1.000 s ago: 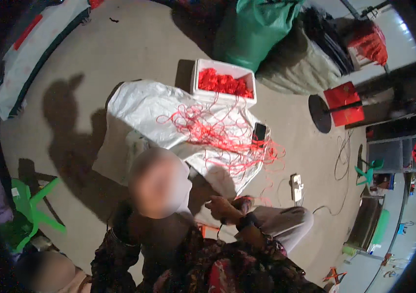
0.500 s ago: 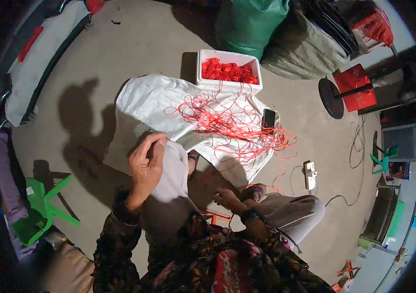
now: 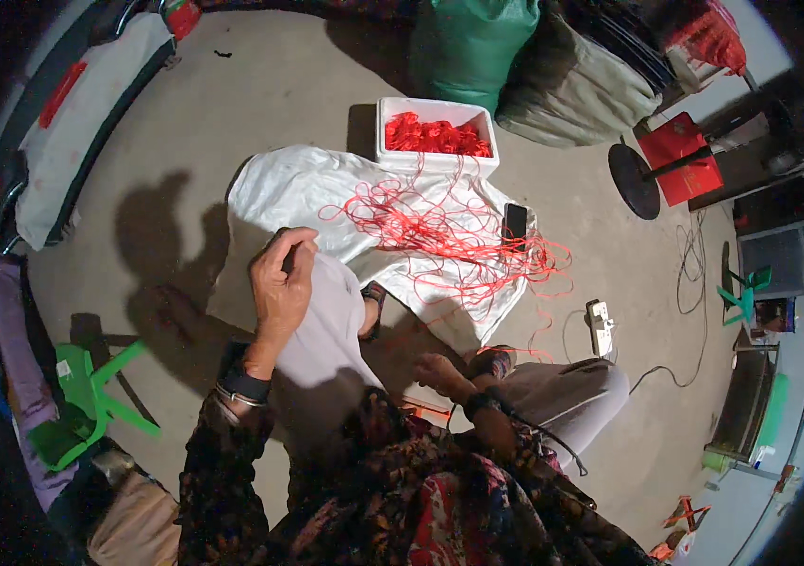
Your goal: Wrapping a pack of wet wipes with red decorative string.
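- Green plastic stool [image 3: 91,396] stands at my far left on the concrete floor [image 3: 260,113], well apart from the work.
- My left hand [image 3: 281,283] is up over my knee with the fingers curled in, pinching something thin and dark near the thumb; I cannot tell what it is, or whether a red strand runs to it.
- Beneath that hand lies my pale trouser leg, and beyond it the white sheet [image 3: 303,193] spread on the floor.
- Red cord [image 3: 449,236] sprawls in loose loops across the sheet, trailing off its right edge; more of it fills the white foam box [image 3: 435,132] at the sheet's far side.
- A dark phone [image 3: 515,222] lies on the sheet among the loops.
- My right hand [image 3: 439,373] sits low by my lap, fingers loosely bent; what it grips, if anything, is too shadowed to say. A red strand seems to run nearby.
- I judge this to be the sorting stage: one length being worked at my lap, most still tangled.
- The next move, as I see it, calls for drawing one strand free without dragging the heap or the phone.
- A white power strip [image 3: 600,325] lies further right.
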The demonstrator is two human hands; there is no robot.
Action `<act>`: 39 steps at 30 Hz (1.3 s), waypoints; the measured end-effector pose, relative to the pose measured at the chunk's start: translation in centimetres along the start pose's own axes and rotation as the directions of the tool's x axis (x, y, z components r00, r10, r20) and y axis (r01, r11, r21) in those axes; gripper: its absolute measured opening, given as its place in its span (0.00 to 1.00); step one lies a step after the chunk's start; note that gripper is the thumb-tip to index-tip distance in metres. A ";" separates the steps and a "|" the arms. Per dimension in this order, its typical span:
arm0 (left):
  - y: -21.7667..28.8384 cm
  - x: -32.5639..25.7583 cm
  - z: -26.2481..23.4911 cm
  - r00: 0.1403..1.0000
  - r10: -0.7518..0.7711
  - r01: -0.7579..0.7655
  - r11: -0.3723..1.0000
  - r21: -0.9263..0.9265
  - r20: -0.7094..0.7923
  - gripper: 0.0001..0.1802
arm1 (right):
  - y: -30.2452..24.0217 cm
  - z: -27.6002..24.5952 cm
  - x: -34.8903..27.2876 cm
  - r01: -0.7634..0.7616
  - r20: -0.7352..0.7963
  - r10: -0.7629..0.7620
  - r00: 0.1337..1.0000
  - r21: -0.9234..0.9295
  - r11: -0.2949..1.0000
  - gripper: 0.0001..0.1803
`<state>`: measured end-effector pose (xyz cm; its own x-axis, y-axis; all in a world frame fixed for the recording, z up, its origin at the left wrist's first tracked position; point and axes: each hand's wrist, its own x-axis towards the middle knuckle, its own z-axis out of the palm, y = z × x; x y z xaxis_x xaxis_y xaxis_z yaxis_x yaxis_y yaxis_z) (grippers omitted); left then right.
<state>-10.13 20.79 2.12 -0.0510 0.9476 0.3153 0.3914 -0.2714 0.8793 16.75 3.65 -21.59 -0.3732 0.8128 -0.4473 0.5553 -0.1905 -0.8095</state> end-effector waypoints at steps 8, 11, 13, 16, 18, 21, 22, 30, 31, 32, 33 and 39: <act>0.4 0.0 0.6 1.000 -0.003 0.002 0.999 -0.036 -0.001 0.06 | -0.8 -0.2 -0.6 -0.024 -0.006 0.024 1.000 0.086 0.996 0.17; -0.2 0.0 0.9 1.000 0.011 -0.011 0.998 -0.054 -0.004 0.06 | -1.4 -0.4 -0.6 -0.094 0.020 0.093 0.995 0.069 0.993 0.17; -0.1 0.1 1.0 1.000 0.026 -0.026 0.998 -0.057 -0.003 0.06 | -1.2 -0.4 -0.8 -0.080 0.003 0.080 0.997 0.092 0.993 0.18; 0.0 0.2 1.0 0.999 0.048 -0.048 0.998 -0.037 -0.005 0.06 | -1.4 -0.7 -1.1 -0.063 0.001 0.063 0.998 0.120 0.991 0.18; 0.0 0.3 0.9 0.997 0.071 -0.071 0.997 -0.023 0.001 0.06 | -1.5 -0.8 -1.1 -0.059 0.008 0.058 0.998 0.112 0.992 0.17; -0.1 0.3 1.1 0.998 0.067 -0.067 0.997 -0.042 -0.004 0.05 | -1.6 -0.9 -1.1 -0.035 0.015 0.034 0.999 0.094 0.995 0.17; -0.2 0.3 1.1 0.998 0.064 -0.064 0.997 -0.034 -0.003 0.05 | -1.8 -1.0 -1.2 -0.010 0.013 0.009 1.000 0.110 0.994 0.17; -0.1 -0.2 0.9 1.000 0.010 -0.010 0.998 -0.064 -0.002 0.05 | 0.1 0.9 -1.1 -0.001 0.155 0.019 0.988 -0.117 0.993 0.17; 0.0 -0.2 0.8 1.000 0.001 -0.002 0.998 -0.066 -0.008 0.05 | 0.3 1.3 -1.1 0.022 0.175 0.011 0.985 -0.185 0.982 0.17; 0.1 -0.3 0.8 1.000 -0.008 0.007 0.998 -0.068 -0.015 0.05 | 0.7 1.6 -1.6 0.075 0.156 -0.048 0.987 -0.173 0.982 0.17; 0.1 -0.3 0.6 1.000 -0.015 0.014 0.998 -0.066 -0.027 0.05 | 0.4 1.7 -1.5 0.092 0.155 -0.065 0.986 -0.175 0.980 0.16; 1.5 -0.5 0.8 0.998 -0.061 0.061 0.997 -0.036 0.010 0.05 | 1.1 0.2 0.1 -0.280 0.240 0.251 0.938 0.094 0.955 0.14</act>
<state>-8.76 20.04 2.98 -0.0657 0.9641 0.2574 0.3539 -0.2187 0.9094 17.19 3.41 -22.55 -0.3890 0.5824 -0.7137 0.5649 -0.4612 -0.6842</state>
